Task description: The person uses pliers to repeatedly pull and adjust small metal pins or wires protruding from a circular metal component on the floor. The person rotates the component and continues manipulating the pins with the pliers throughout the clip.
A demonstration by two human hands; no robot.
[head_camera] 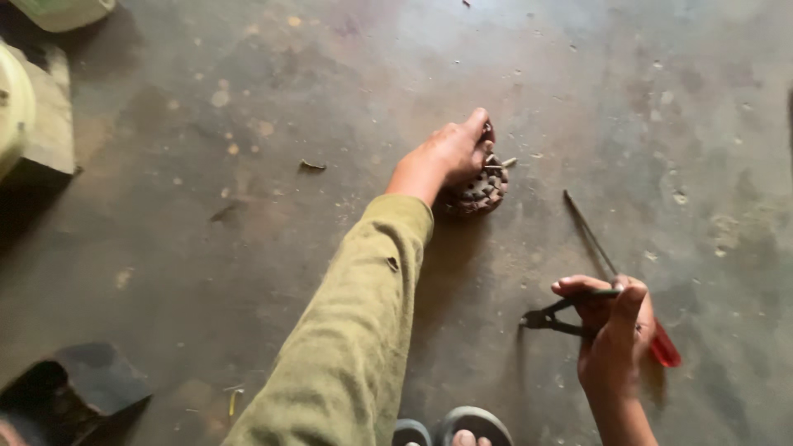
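Your left hand (pixel 453 153) cups fingers over the rusty toothed part (pixel 477 192), w/ right hand (pixel 613 330) fingers wrapped round pliers (pixel 552 317) & red-handled screwdriver (pixel 615 277).

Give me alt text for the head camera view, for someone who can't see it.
Seen from above, a person's left hand in an olive sleeve grips a round, toothed metal part on a stained concrete floor. The right hand holds small pliers and a red-handled screwdriver. A sandalled foot shows at the bottom edge.
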